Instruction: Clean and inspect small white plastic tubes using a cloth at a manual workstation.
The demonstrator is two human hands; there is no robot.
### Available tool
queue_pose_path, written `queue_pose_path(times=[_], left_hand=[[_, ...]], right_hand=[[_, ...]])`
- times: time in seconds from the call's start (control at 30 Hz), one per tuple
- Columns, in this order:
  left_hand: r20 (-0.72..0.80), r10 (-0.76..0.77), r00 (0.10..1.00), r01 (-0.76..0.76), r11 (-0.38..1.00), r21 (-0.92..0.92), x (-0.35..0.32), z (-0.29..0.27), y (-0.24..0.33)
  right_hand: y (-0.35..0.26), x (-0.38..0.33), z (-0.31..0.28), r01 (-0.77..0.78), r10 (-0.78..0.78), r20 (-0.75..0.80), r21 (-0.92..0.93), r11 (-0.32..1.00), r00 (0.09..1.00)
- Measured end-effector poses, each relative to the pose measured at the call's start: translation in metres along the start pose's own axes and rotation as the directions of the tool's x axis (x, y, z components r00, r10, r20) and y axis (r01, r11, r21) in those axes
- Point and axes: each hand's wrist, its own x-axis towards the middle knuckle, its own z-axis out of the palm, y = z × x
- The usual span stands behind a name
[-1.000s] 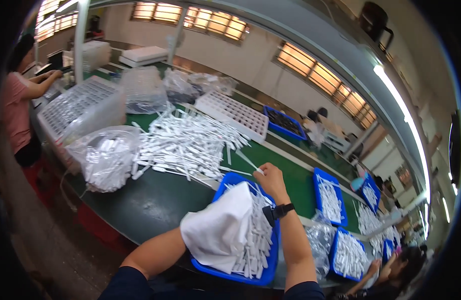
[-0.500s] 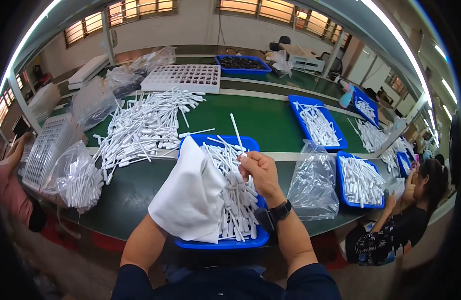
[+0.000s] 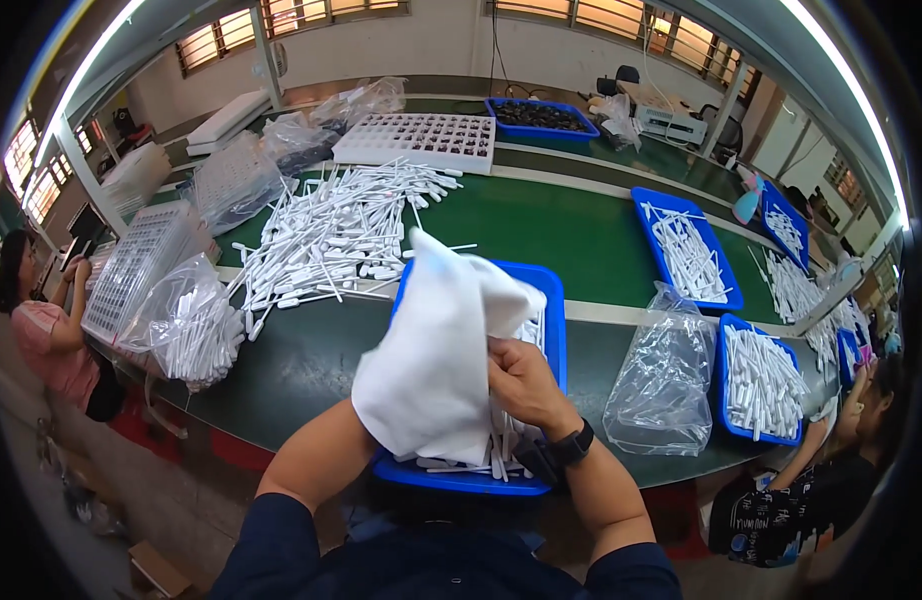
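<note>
Where right hand grips white cloth, blue tray, white sticks.

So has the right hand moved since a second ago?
Yes. The right hand has come back from the far edge of the blue tray to its middle, against the white cloth.

Dark navy sleeves (pushed above the elbows) — black wristwatch on right wrist.

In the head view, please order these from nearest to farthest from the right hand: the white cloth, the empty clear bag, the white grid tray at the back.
1. White cloth: touching the right hand.
2. Clear bag: to its right.
3. Grid tray: far back, left.
</note>
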Motion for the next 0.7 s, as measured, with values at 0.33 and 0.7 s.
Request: queue_pose_path(times=[0.33,0.7], left_hand=[[0.035,-0.287,0.957,0.288,0.935,-0.208,-0.027,0.013,0.034],[0.448,-0.187,0.874,-0.432,0.123,0.893,-0.018,0.07,0.14]], right_hand=[[-0.005,0.0,0.001,-0.116,0.116,-0.009,-0.097,0.989,0.993],[-0.01,-0.003,-0.018,-0.16,0.133,-0.106,-0.31,0.937,0.985]])
